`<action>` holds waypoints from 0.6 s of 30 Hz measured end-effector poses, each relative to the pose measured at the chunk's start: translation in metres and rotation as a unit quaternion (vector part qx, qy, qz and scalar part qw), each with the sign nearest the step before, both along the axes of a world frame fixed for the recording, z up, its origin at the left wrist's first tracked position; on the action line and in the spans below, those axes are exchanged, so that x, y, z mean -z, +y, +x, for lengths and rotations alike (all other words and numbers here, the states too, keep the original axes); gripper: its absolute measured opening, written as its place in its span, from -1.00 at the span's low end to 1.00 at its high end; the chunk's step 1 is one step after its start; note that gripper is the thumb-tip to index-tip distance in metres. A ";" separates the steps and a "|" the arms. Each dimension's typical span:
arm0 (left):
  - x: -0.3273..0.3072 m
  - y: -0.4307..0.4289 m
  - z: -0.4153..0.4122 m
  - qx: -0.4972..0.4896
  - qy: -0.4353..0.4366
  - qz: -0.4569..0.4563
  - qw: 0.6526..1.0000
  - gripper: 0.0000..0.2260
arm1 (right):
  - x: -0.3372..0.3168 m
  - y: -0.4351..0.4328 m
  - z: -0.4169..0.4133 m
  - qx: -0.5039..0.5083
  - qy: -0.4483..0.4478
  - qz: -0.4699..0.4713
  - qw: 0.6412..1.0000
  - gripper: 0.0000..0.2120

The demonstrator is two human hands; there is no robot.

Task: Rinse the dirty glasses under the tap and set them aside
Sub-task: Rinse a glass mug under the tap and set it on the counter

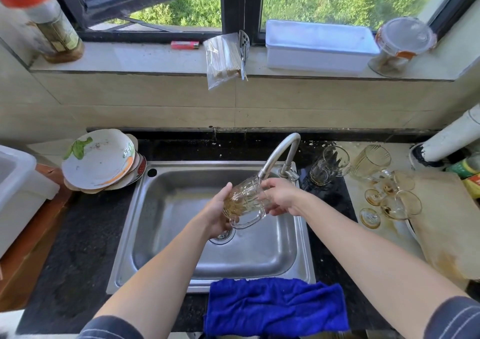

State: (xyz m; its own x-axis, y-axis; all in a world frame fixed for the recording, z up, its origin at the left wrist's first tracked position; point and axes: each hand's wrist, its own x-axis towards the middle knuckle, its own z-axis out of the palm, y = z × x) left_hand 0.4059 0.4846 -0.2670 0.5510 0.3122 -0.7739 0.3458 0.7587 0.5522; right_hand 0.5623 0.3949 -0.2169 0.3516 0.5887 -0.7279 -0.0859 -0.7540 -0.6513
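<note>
Where the tap (278,151) ends, left hand (217,215) and right hand (281,198) clasp a dimpled, perhaps stained glass (246,198).

I note one glass mug (244,201), clear, embossed, with a handle, tilted on its side above the sink basin. Its mouth points at the tap (281,151) spout and its handle faces down. Brownish residue shows at its base end. My left hand (217,215) grips the base and my right hand (280,198) grips the rim. On the counter right of the tap stand a tumbler (330,165) and a yellow-tinted faceted glass (371,160). Near them, stemmed glasses (400,204) with brown dregs lie tipped over.
</note>
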 end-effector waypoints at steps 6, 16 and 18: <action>-0.008 -0.003 0.004 -0.075 -0.047 -0.055 0.995 -0.64 | 0.003 -0.001 -0.006 0.008 -0.023 0.013 1.000 -0.85; -0.008 0.006 -0.003 -0.080 -0.058 -0.067 0.993 -0.62 | 0.015 -0.005 0.000 0.052 0.042 -0.003 0.998 -0.89; -0.019 0.007 0.000 -0.066 -0.032 -0.001 0.997 -0.74 | 0.023 -0.007 -0.004 0.094 0.108 -0.005 0.990 -0.85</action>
